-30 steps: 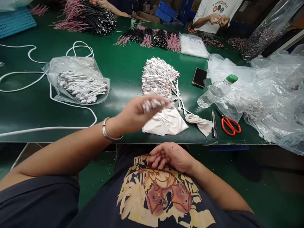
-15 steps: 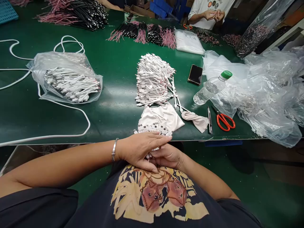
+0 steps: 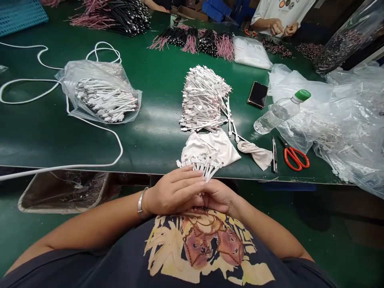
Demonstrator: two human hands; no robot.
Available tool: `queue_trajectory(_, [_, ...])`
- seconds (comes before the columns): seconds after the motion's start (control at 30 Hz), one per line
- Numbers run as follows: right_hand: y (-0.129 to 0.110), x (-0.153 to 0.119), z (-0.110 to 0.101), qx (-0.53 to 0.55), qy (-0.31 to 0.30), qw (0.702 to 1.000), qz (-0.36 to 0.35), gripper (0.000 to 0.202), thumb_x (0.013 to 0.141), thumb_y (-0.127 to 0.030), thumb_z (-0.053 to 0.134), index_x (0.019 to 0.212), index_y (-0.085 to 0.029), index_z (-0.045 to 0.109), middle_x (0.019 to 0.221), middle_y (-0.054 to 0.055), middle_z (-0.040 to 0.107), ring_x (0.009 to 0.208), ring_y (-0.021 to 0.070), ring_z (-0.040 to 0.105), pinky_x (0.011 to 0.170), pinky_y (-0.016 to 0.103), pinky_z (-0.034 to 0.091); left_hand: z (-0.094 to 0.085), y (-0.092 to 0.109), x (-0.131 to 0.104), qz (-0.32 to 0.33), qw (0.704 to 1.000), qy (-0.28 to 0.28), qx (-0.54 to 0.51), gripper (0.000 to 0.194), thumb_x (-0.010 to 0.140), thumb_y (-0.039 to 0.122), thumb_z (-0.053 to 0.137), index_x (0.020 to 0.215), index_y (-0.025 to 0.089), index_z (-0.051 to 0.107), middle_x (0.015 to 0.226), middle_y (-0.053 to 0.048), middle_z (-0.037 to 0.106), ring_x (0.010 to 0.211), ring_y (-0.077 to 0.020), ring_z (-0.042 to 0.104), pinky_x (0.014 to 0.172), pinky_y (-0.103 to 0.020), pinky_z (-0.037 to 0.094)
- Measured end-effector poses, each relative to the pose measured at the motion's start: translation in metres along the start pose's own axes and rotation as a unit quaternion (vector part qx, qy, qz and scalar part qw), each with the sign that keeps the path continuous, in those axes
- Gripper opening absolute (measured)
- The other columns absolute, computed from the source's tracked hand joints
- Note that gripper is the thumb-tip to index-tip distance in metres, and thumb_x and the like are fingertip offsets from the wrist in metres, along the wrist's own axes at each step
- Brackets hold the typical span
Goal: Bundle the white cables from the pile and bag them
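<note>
At the table's front edge, a fanned bundle of short white cables (image 3: pixel 207 165) has its connector ends pointing away from me. My left hand (image 3: pixel 177 190), with a silver bracelet at the wrist, lies over the bundle's near part, fingers together. Beneath and to the right, my right hand (image 3: pixel 220 196) is curled around the bundle's lower end, its fingers partly hidden. Just beyond the bundle is a crumpled white cloth (image 3: pixel 213 144), and behind that a heap of white cables (image 3: pixel 204 100).
Right of the heap are a phone (image 3: pixel 257 95), water bottle (image 3: pixel 279 114), cutter (image 3: pixel 274 154), red-handled scissors (image 3: pixel 296 159) and plastic bags (image 3: pixel 339 112). A bag of cables (image 3: pixel 105 94) and long white cord (image 3: pixel 112 138) lie left. Opposite, a person's hands (image 3: pixel 283 28) work.
The view has shifted, so table items appear further right. My left hand has slid back and flattened over the bundle, and more of the white cables now stick out beyond my fingers.
</note>
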State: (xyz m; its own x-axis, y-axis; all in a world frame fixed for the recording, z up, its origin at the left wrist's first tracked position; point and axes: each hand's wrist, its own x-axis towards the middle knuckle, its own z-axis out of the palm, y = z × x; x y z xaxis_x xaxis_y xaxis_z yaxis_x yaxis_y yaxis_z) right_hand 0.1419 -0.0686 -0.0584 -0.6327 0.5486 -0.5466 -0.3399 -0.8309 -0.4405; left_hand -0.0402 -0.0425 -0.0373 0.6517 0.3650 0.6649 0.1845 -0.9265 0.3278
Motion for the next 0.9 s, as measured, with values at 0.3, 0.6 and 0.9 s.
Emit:
queue_trajectory(0.3, [-0.002,-0.001,-0.002,-0.008,-0.006,0.999,0.049,0.037,0.072,-0.021,0.074,0.105,-0.009,0.064,0.096,0.011,0.071,0.084,0.0183,0.07,0.069,0.02,0.058,-0.01,0.024,-0.043,-0.56,0.785,-0.088,-0.25,0.033,0.09,0.039,0.043,0.083,0.015,0.066,0.078,-0.003,0.067,0.071,-0.0145,0.058,0.064,-0.023,0.045])
queue_trajectory(0.6, [0.006,0.0,0.004,-0.046,0.028,0.998,0.018,0.031,0.072,-0.022,0.074,0.1,-0.011,0.066,0.09,0.009,0.072,0.075,0.0135,0.07,0.065,0.018,0.057,0.021,0.026,-0.02,-0.611,0.623,0.029,-0.488,0.039,0.082,0.051,0.052,0.068,0.015,0.053,0.055,0.005,0.04,0.048,-0.0071,0.04,0.048,-0.018,0.034])
queue_trajectory(0.9, [0.01,-0.002,0.006,-0.045,0.068,0.997,-0.004,0.047,0.071,-0.026,0.076,0.114,-0.013,0.06,0.094,0.01,0.071,0.077,0.0145,0.07,0.064,0.017,0.057,0.02,0.032,-0.025,-0.626,0.637,0.08,-0.442,0.035,0.083,0.046,0.055,0.072,0.014,0.061,0.063,0.002,0.054,0.056,-0.0085,0.048,0.053,-0.019,0.038])
